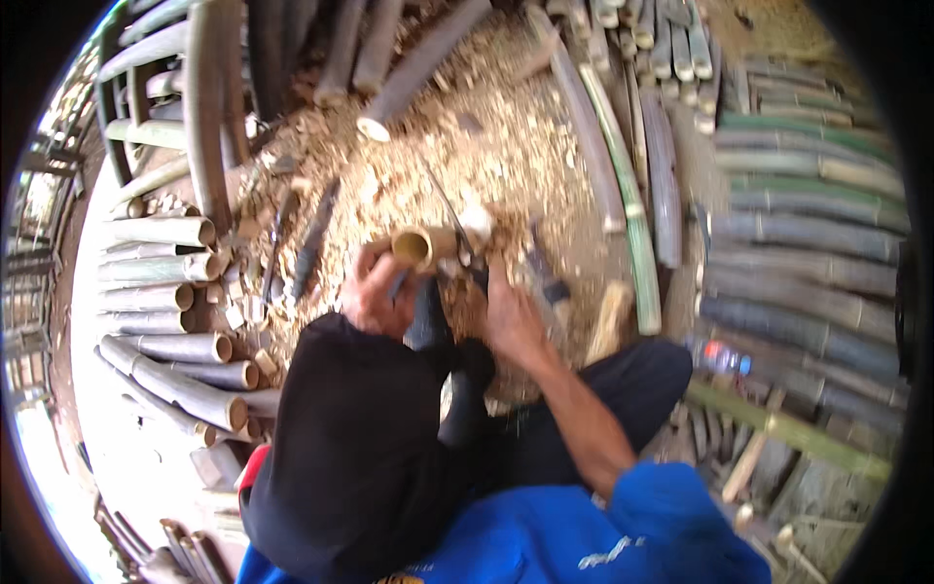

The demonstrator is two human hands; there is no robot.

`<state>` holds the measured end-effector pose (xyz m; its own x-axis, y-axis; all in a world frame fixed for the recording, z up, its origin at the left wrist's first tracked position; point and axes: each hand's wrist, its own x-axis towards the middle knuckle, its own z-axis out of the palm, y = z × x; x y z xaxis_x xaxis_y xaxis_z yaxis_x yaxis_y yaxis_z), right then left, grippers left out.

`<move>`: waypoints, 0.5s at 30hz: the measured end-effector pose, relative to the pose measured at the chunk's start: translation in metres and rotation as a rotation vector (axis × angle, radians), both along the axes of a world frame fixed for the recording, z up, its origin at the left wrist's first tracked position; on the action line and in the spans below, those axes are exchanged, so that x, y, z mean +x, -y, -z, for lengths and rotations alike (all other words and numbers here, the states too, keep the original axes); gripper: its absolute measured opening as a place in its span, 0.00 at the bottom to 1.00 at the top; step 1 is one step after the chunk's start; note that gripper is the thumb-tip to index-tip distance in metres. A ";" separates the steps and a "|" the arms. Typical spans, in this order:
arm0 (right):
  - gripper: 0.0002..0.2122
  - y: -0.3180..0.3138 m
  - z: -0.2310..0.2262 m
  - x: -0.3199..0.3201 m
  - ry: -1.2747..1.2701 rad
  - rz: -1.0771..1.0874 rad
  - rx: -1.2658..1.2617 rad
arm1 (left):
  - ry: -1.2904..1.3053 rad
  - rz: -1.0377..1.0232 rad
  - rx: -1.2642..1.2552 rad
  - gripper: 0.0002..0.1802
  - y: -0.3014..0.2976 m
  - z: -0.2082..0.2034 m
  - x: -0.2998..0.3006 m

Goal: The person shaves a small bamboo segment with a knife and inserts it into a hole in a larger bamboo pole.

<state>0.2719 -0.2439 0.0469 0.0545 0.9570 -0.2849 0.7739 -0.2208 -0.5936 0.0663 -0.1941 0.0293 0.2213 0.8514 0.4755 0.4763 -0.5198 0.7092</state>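
A short bamboo tube lies across in front of me, its round open end facing me. My left hand is closed on its left side, with the fingers bent around it. My right hand is wrapped around the dark handle of a long, thin-bladed knife. The blade points up and to the left, next to the tube's right part. Whether its edge touches the bamboo, I cannot tell. A pale, bright piece sits just beyond the tube. My dark-covered feet are below the hands.
Wood shavings cover the ground ahead. Two dark long tools lie left of the tube. Cut bamboo lengths are stacked at left, and bamboo poles at right. A green pole and a plastic bottle lie right.
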 end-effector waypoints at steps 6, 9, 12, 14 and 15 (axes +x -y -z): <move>0.15 0.008 -0.051 -0.016 -0.159 0.015 0.156 | 0.025 -0.040 0.021 0.11 0.005 0.002 -0.006; 0.16 0.013 -0.026 -0.019 -0.320 0.029 0.542 | 0.015 -0.026 0.041 0.11 -0.003 -0.011 -0.002; 0.18 0.015 0.049 0.027 0.105 0.059 -0.207 | 0.049 -0.054 0.027 0.11 0.005 -0.010 0.003; 0.18 0.034 0.053 0.030 0.031 0.064 0.051 | 0.035 0.056 -0.036 0.12 0.038 -0.011 -0.002; 0.18 0.035 0.047 0.029 -0.042 0.073 0.320 | 0.063 0.019 -0.023 0.14 0.016 -0.016 0.002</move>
<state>0.3013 -0.2788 -0.0001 0.1206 0.9924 0.0262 0.7366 -0.0718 -0.6725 0.0687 -0.2104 0.0456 0.2078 0.8583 0.4692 0.4206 -0.5114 0.7493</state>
